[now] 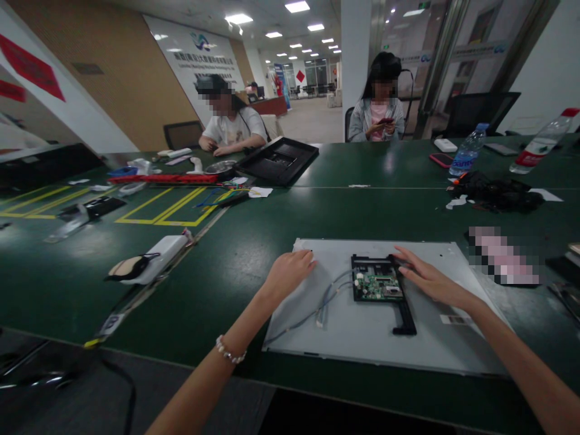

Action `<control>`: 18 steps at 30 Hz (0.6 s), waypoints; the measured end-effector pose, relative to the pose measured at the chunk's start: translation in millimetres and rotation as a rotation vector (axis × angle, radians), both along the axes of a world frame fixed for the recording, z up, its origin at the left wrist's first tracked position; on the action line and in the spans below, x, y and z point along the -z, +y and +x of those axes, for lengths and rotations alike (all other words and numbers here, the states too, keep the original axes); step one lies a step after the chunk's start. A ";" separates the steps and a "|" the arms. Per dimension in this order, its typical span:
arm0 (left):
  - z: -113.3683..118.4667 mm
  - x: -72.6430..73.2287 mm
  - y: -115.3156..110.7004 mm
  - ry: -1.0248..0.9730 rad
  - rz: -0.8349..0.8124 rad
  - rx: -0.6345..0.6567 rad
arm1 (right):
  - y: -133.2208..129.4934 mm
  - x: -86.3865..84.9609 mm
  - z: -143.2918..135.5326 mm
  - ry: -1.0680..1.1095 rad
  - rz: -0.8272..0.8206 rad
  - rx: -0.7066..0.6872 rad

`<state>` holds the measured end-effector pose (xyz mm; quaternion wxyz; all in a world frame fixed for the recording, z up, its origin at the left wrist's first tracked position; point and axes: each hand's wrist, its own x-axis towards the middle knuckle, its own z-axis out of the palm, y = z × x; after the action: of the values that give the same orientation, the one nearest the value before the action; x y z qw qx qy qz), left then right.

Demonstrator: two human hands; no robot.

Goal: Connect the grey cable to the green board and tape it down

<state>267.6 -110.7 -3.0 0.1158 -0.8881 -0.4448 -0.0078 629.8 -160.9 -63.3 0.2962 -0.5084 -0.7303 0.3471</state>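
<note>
A pale grey flat display panel (353, 344) lies on the table in front of me. On it sits a black plastic bracket (405, 317) around a green circuit board (380, 286), from which grey cables (324, 302) run left and down across the panel. My left hand (290, 272) rests at the panel's upper left, fingers curled together; their undersides are hidden. At the bracket's upper right corner, my right hand (428, 281) has its fingers stretched out and apart, the tips against or just beside the bracket.
Right of the panel are a blurred-out pink item (502, 257), black cables (496, 190) and two bottles (469, 151). Across the green table lie a black casing (281, 160) and a red strip (163, 179). A white device (158, 260) lies left. Two people sit opposite.
</note>
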 end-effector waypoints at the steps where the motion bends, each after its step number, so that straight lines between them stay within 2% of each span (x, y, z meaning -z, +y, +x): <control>1: -0.9 -3.6 -4.9 -0.022 0.008 -0.007 | -0.4 -0.9 0.1 -0.003 -0.004 0.002; 5: -8.0 -12.2 -29.7 -0.088 0.023 -0.006 | -0.7 -2.2 0.7 -0.009 0.001 0.003; 10: -21.5 -8.7 -53.4 -0.081 0.045 0.001 | -0.5 -1.1 0.2 -0.012 0.002 0.003; 14: -28.5 -7.0 -55.2 -0.119 0.064 -0.059 | -1.7 -2.2 -0.7 -0.023 -0.019 0.008; 18: -25.8 -11.6 -42.0 -0.141 0.036 -0.118 | -3.2 -4.2 -1.6 -0.030 -0.019 0.021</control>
<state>241.8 -152.7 8.5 0.1003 -0.8553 -0.5032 -0.0715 628.1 -164.2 -59.1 0.2841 -0.5237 -0.7261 0.3432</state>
